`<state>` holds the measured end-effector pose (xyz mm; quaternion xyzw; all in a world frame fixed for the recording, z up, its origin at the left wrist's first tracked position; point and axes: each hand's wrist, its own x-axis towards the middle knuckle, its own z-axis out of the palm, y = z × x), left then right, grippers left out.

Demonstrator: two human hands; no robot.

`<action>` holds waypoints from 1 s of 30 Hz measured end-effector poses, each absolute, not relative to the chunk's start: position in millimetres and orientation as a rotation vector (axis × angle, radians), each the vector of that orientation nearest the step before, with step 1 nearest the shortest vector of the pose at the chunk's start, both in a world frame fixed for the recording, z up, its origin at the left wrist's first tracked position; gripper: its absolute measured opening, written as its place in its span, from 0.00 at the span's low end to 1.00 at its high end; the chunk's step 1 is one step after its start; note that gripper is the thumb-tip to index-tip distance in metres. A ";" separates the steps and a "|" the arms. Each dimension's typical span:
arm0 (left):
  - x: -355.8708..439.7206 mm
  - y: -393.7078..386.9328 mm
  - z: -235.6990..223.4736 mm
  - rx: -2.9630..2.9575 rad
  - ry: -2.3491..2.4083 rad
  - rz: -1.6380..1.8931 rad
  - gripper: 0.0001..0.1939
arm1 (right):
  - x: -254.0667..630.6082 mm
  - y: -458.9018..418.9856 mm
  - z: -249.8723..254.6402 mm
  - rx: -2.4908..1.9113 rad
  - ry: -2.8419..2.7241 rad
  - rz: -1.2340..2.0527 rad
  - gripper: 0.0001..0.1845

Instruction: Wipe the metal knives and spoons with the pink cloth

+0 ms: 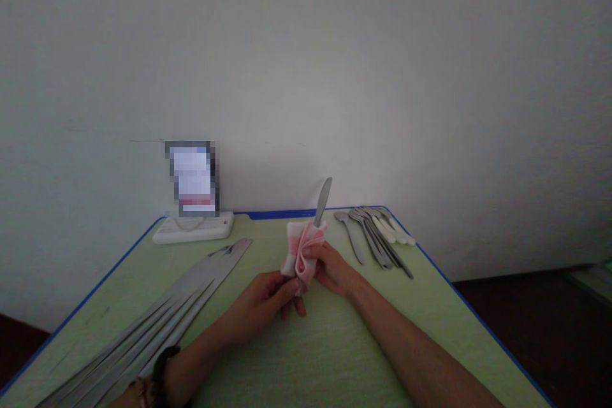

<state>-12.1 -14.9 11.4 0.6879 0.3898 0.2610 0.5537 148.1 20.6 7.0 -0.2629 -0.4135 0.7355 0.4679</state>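
Above the middle of the table I hold a table knife (pixel 324 201), its blade pointing up and tilted slightly right. A pink and white cloth (pixel 294 245) is folded around its lower part. My right hand (pixel 329 268) is closed on the cloth, pinching it about the knife. Below it, my left hand (pixel 268 299) is closed around the lower end of the knife, at the cloth's bottom edge. The handle is mostly hidden by the cloth and fingers. Several more knives (pixel 191 293) lie fanned out on the left, partly behind my left forearm.
On the right lie a single spoon (pixel 352 236), a bunch of metal spoons (pixel 375 239) and several white-handled utensils (pixel 389 229). A blurred screen (pixel 194 178) stands on a white base (pixel 191 229) at the back left. The green table (pixel 268 370) has a blue edge against a wall.
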 end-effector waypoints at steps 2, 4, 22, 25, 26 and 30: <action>-14.9 -13.0 11.0 1.604 0.863 0.583 0.23 | 148.8 21.3 4.2 -0.633 -1.002 1.834 0.07; -19.3 -10.6 10.6 1.569 0.781 0.532 0.24 | 150.1 21.5 2.8 -0.649 -1.002 1.887 0.10; -11.6 -14.7 14.9 1.646 1.068 0.512 0.23 | 147.9 22.1 4.2 -0.701 -0.949 1.966 0.19; -10.6 -14.9 15.4 1.724 1.090 0.507 0.23 | 145.4 22.5 1.5 -0.715 -0.935 1.944 0.18; -10.6 -14.9 15.1 1.752 1.082 0.509 0.23 | 144.2 22.5 0.8 -0.723 -0.922 1.935 0.17; -11.5 -15.8 14.3 1.811 1.033 0.541 0.21 | 140.1 25.3 1.1 -0.792 -0.820 1.868 0.14</action>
